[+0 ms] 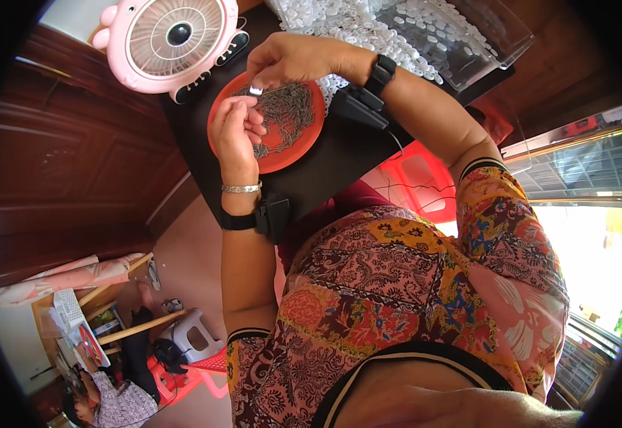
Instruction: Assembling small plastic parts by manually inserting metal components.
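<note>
An orange-red round plate (298, 148) holds a heap of thin grey metal pieces (286, 110), like pins or small nails. Over its far left part my two hands meet at a small white plastic piece (256, 90). My left hand (236, 135) comes from below, thumb and forefinger closed at the piece, its other fingers curled. From the right, my right hand (293, 58) reaches over the plate, its fingertips pinched at the piece's upper side. Whether a metal pin is also between the fingers is too small to tell.
Many white plastic pieces (357, 39) lie heaped beyond the plate, beside a clear plastic box (492, 57) with more. A pink fan (175, 43) stands at the far left of the dark table (346, 150). A red stool (421, 178) is right; another person (122, 399) sits lower left.
</note>
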Available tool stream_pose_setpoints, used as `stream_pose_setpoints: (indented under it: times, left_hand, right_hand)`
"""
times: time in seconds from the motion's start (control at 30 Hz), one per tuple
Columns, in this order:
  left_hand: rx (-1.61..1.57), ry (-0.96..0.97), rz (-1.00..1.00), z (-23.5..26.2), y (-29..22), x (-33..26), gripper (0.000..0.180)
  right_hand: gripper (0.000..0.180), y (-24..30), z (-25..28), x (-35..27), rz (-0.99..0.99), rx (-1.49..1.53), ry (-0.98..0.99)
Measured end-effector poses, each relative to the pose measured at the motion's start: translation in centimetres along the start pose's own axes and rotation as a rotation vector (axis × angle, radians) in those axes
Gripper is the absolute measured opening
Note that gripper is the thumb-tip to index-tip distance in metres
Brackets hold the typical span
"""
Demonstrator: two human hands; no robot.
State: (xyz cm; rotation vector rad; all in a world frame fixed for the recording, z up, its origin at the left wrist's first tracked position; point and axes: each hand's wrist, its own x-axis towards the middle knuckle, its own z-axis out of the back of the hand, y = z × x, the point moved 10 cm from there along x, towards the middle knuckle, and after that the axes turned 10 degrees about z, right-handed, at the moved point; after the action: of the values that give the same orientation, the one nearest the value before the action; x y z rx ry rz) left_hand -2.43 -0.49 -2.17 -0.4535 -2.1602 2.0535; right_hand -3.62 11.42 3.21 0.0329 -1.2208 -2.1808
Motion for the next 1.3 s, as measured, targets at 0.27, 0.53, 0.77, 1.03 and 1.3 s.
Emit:
stream_pose_setpoints:
  times: [0.27, 0.53, 0.77, 1.03, 1.3]
  left_hand:
    - [0.035, 0.054, 0.004, -0.8, -0.6, -0.4, 0.017]
    - [-0.076, 0.012, -0.062, 1.0, -1.5, -0.5, 0.011]
    - [-0.144, -0.067, -0.063, 1.7, -1.8, -0.8, 0.012]
    - [-0.177, -0.096, -0.063, 1.7, -1.7, -0.8, 0.011]
    - [-0.126, -0.064, -0.077, 1.5, -1.9, -1.0, 0.012]
  right_hand:
    - [0.020, 0.2, -1.8, 0.4, 0.010, 0.112, -0.045]
    - [0.018, 0.2, -1.7, -0.7, 0.102, -0.038, 0.016]
    - [0.021, 0.1, -4.7, -1.1, 0.161, -0.597, 0.150]
    - [0.020, 0.0, -4.1, -0.9, 0.211, -0.526, 0.018]
    - [0.014, 0.3, -2.0, -1.0, 0.125, -0.177, -0.141]
